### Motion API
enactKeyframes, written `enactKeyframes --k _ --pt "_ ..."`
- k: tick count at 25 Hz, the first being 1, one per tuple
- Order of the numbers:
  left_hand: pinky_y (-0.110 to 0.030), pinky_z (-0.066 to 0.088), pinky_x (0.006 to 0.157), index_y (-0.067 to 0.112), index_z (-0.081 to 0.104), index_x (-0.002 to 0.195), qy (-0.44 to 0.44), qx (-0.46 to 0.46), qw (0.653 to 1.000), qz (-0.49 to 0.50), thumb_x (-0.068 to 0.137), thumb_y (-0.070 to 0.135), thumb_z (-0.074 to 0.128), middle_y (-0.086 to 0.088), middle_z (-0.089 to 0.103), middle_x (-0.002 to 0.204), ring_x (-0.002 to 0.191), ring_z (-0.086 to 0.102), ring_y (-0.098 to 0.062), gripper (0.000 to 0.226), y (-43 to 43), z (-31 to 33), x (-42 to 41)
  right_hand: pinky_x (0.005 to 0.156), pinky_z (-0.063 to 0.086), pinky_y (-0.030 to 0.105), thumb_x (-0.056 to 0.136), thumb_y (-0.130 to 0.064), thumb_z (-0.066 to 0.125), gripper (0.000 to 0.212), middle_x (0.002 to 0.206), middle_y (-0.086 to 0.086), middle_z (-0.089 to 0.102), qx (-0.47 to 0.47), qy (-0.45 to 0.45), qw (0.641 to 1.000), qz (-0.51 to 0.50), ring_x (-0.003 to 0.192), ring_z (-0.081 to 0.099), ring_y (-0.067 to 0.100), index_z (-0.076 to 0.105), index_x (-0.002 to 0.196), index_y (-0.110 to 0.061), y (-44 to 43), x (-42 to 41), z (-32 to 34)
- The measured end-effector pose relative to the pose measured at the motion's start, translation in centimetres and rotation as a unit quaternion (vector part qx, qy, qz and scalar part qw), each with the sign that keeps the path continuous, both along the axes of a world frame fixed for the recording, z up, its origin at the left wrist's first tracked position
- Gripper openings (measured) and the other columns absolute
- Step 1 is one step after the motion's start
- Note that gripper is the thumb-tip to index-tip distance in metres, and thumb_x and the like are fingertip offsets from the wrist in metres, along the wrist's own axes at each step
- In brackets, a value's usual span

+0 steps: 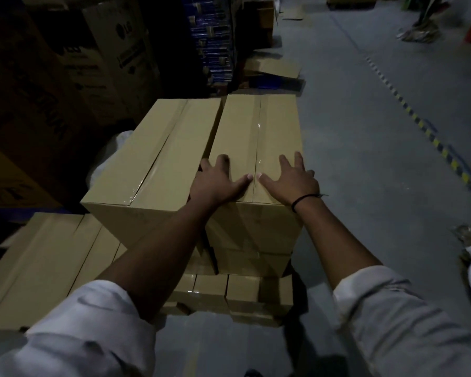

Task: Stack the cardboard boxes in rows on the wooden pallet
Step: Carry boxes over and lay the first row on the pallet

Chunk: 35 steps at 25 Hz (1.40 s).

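Pressing on the near end of the top box [256,126], the left hand [218,180] and the right hand [290,180] lie flat with fingers straight and spread, gripping nothing. Their thumbs point at each other on either side of the taped seam, close but apart. The left hand's outer fingers reach the gap beside the neighbouring box [155,153], which sits just beside the top box at about the same height, turned slightly askew. Both rest on further boxes: smaller boxes [223,292] show beneath them at the front, and a lower row of boxes [46,268] lies to the left. A dark band [306,200] circles the right wrist, and pale sleeves [93,322] are pushed up the forearms. Big dark cartons [101,55] stand behind on the left, and a striped line [419,126] crosses the grey floor [365,186]
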<state>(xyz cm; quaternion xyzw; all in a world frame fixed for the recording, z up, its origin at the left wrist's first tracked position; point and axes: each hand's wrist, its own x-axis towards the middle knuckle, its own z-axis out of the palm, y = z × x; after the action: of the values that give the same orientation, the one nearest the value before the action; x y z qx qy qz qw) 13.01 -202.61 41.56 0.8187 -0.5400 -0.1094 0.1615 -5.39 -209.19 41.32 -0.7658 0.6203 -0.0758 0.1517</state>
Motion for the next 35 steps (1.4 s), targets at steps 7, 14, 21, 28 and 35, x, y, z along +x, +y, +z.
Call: enactKeyframes --k 7,14,21,28,35 --pt "-0.053 0.057 0.086 0.035 0.029 0.148 -0.001 -0.03 0.999 0.013 0.064 0.102 0.039 -0.019 0.027 0.156 0.123 0.055 -0.044 0.107 3.2 0.6 -1.3 0.104 0.041 0.051 0.079 -0.089 0.039 0.097 0.167 0.006 0.008 -0.046 -0.022 0.999 -0.006 0.14 0.033 0.048 0.025 0.155 -0.03 2.6 -0.6 -0.3" --pt "-0.055 0.055 0.091 0.037 0.03 0.147 -0.031 -0.08 0.996 -0.004 0.064 0.101 0.041 -0.017 0.023 0.16 0.129 0.05 -0.045 0.106 8.3 2.2 -3.0 0.105 0.042 0.05 0.08 -0.088 0.039 0.096 0.167 0.005 0.008 -0.082 -0.053 0.995 -0.024 0.141 0.033 0.045 0.025 0.156 -0.03 8.5 -2.6 1.0" --pt "-0.054 0.054 0.094 0.036 0.031 0.149 -0.047 -0.138 0.989 0.0 0.067 0.098 0.044 -0.018 0.022 0.161 0.131 0.049 -0.044 0.104 16.3 6.3 -4.9 0.104 0.042 0.048 0.08 -0.087 0.041 0.096 0.168 0.004 0.007 -0.136 -0.062 0.989 -0.022 0.14 0.033 0.044 0.025 0.156 -0.031 16.5 -4.5 5.9" --pt "-0.053 0.053 0.093 0.038 0.032 0.149 -0.052 -0.192 0.979 0.031 0.068 0.096 0.048 -0.017 0.024 0.162 0.135 0.046 -0.043 0.101 28.4 10.4 -6.6 0.1 0.045 0.047 0.081 -0.086 0.04 0.096 0.168 0.005 0.007 -0.198 -0.059 0.978 0.001 0.138 0.036 0.045 0.023 0.156 -0.03 27.9 -5.7 10.5" --pt "-0.051 0.053 0.092 0.041 0.036 0.147 -0.031 -0.23 0.968 0.1 0.065 0.098 0.048 -0.013 0.028 0.16 0.136 0.047 -0.038 0.1 40.5 11.9 -7.9 0.1 0.046 0.047 0.081 -0.086 0.039 0.096 0.167 0.005 0.006 -0.247 -0.027 0.967 0.055 0.138 0.035 0.046 0.022 0.156 -0.029 38.7 -6.3 14.0"
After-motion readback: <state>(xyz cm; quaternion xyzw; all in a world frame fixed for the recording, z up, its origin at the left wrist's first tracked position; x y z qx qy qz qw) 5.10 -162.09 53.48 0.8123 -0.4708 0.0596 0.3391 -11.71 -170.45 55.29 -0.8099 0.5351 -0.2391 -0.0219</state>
